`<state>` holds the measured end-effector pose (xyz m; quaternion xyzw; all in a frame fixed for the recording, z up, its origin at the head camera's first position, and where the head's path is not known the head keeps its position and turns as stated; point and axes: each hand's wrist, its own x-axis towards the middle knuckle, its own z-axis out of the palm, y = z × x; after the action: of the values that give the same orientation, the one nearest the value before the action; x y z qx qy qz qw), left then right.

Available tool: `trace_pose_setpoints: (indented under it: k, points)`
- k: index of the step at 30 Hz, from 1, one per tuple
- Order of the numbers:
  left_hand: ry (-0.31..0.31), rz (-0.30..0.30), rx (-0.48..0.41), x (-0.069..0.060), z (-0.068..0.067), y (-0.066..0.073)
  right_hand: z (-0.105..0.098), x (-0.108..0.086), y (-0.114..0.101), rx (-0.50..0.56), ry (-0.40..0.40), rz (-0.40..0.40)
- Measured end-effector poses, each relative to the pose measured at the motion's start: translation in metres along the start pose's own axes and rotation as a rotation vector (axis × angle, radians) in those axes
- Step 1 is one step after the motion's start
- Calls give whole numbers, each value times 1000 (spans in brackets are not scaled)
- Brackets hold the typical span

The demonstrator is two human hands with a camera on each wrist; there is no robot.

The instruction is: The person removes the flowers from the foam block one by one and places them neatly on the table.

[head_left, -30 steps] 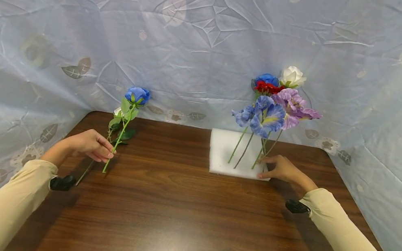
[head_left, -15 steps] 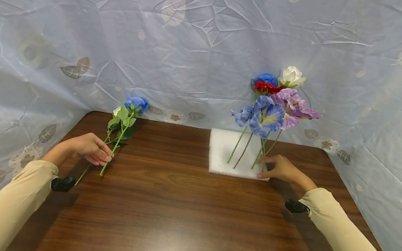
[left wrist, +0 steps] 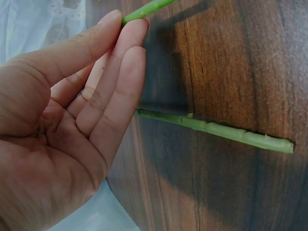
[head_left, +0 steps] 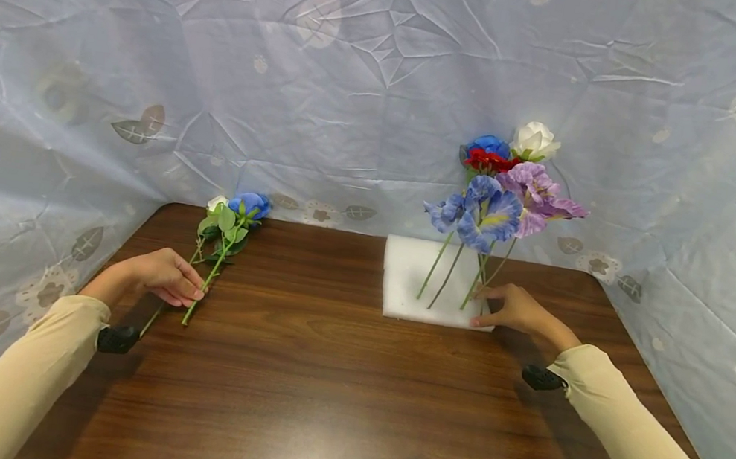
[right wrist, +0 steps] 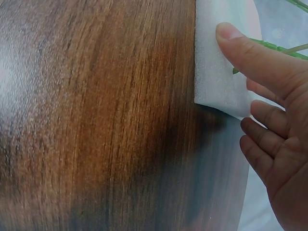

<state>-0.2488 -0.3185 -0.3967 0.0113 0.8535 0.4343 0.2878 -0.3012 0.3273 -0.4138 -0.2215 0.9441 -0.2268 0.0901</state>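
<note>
With thumb and fingertips my left hand (head_left: 168, 277) pinches the green stem (left wrist: 149, 9) of a blue rose (head_left: 251, 206) low down. The bloom lies near the table's back left, beside a white rose (head_left: 216, 203). The white rose's stem (left wrist: 226, 132) lies on the table below my left hand. My right hand (head_left: 514, 308) holds the right front corner of a white foam block (head_left: 399, 278); its thumb (right wrist: 240, 45) lies against the foam. Standing in the block are a blue iris (head_left: 490, 216), a purple iris (head_left: 534, 191), a red flower (head_left: 490, 160), another blue rose (head_left: 487, 145) and another white rose (head_left: 535, 140).
The brown wooden table (head_left: 326, 375) has a patterned light-blue cloth (head_left: 354, 108) behind it and at both sides. A black device (head_left: 117, 338) is strapped at the left wrist, and a similar device (head_left: 542, 378) at the right.
The blue rose's bloom has come down from above the table's back edge to beside the white rose, as my left hand lowered slightly. My right hand and the foam block stayed put.
</note>
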Motion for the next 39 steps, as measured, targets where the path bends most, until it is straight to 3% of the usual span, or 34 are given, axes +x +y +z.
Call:
trace_pose_setpoints:
  k: [8, 25, 39]
  points:
    - [-21, -8, -33, 3, -2, -2, 0, -1, -1, 3, 0, -3]
    - [-37, -83, -63, 4, -4, -2, 0, -1, -1, 28, -8, 4]
    - [-96, -63, -51, 4, -9, -1, 0, -1, -1, 27, -13, 7]
